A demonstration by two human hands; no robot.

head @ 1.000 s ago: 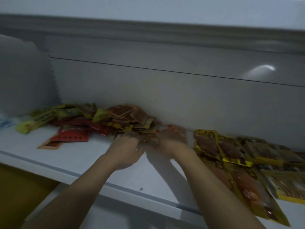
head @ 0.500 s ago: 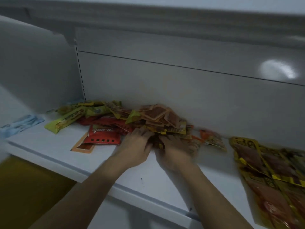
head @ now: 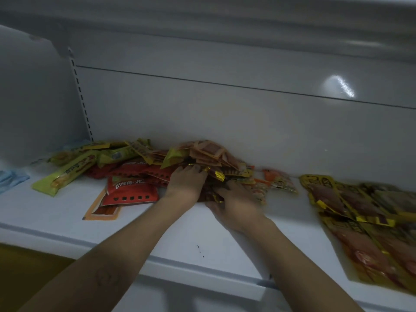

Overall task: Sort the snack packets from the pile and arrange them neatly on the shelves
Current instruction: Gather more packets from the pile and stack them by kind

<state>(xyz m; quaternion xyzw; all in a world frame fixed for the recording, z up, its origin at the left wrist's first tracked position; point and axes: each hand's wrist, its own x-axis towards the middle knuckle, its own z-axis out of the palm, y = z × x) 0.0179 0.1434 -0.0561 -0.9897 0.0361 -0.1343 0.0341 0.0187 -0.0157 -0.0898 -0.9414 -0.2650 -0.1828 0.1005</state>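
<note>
Nearest me is the shelf (head: 202, 273) lip, with both forearms reaching over it. My left hand (head: 186, 185) has its fingers bent down over a bunch of little dark packets (head: 211, 191) with gold ends. My right hand (head: 236, 203) cups the same bunch from the other side, fingers curled, though it's a bit blurry. Behind that sits the mixed pile (head: 202, 156), up against the back panel (head: 225, 120), and yellow packets (head: 360, 212) lie flat off to the right. I reckon I'm mid-sort, pulling one kind out. Next I'd want to lift the bunch clean without dragging its neighbours, then square it up.
</note>
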